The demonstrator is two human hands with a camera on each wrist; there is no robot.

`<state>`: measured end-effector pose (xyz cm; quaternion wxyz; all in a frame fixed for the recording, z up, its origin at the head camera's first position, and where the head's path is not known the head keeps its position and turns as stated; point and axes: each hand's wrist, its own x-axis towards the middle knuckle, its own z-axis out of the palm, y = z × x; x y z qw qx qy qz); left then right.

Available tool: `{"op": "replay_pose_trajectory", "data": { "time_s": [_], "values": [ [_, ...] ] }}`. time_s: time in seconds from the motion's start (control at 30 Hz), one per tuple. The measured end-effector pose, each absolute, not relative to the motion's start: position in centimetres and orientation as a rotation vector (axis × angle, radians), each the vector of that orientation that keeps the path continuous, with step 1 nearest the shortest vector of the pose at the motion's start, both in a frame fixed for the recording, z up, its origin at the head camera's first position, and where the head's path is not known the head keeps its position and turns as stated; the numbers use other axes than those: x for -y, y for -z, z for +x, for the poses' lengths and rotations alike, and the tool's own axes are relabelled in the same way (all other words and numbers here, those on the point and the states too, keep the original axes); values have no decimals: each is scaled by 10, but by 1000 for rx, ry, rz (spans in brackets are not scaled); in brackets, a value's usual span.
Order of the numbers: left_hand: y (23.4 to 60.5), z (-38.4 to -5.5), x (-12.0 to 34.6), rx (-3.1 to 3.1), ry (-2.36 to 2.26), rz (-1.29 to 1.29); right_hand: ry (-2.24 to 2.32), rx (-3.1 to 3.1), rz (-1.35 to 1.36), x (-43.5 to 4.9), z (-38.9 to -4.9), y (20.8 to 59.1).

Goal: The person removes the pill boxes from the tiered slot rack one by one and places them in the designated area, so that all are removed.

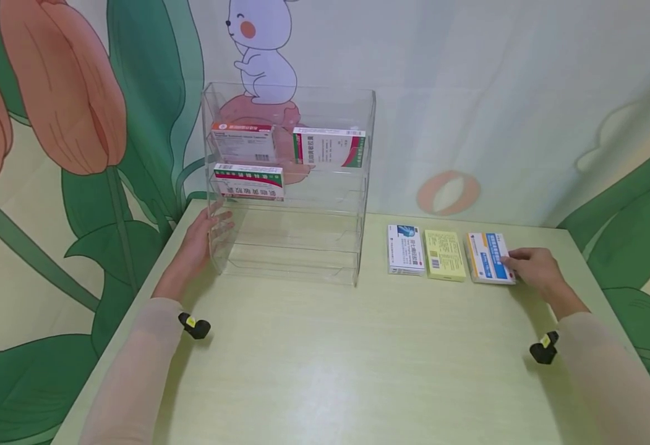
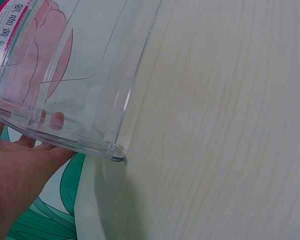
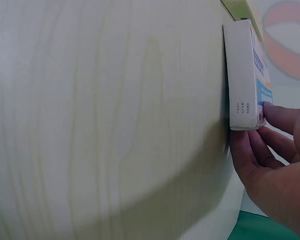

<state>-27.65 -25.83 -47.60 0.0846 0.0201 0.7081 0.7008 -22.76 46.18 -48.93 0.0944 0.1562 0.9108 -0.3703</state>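
Nearest, the two sleeves (image 1: 135, 377) reached over the pale wooden table (image 1: 325, 371), and at each wrist there was a small black camera (image 1: 195, 326). On the right side, the right hand (image 1: 536, 269) pinched the blue-and-white box (image 1: 490, 259) by its right edge, with the thumb upon its printed face and the fingers bent at its end; whether the box was lifted, I could not tell. Just beside it lay a yellow box (image 1: 444, 256), then a white box (image 1: 406, 253). On the left side, the left hand (image 1: 191, 247) was partly closed and gripped the side wall of the clear rack (image 1: 291, 262). In this rack, a green-striped box (image 1: 249, 183) stood on the second tier at left; on the top tier stood a red-topped box (image 1: 243, 143) and, at right, a green-edged box (image 1: 329, 148). Behind everything hung a printed curtain (image 1: 497, 93) with a rabbit.
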Motion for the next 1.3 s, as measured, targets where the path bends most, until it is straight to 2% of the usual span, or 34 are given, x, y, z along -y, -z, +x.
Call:
{"op": "replay_pose_trajectory", "data": {
  "time_s": [0.47, 0.87, 1.13, 1.3],
  "values": [
    [477, -277, 258, -2086, -2113, 54, 1099, -2718, 494, -461, -231, 491],
    [480, -279, 259, -2081, -2133, 61, 889, -2819, 513, -451, -233, 487],
    [481, -281, 259, -2073, -2133, 86, 822, -2975, 436, -425, -235, 468],
    [480, -281, 259, -2072, -2141, 76, 931, -3156, 170, -381, -236, 437]
  ]
}}
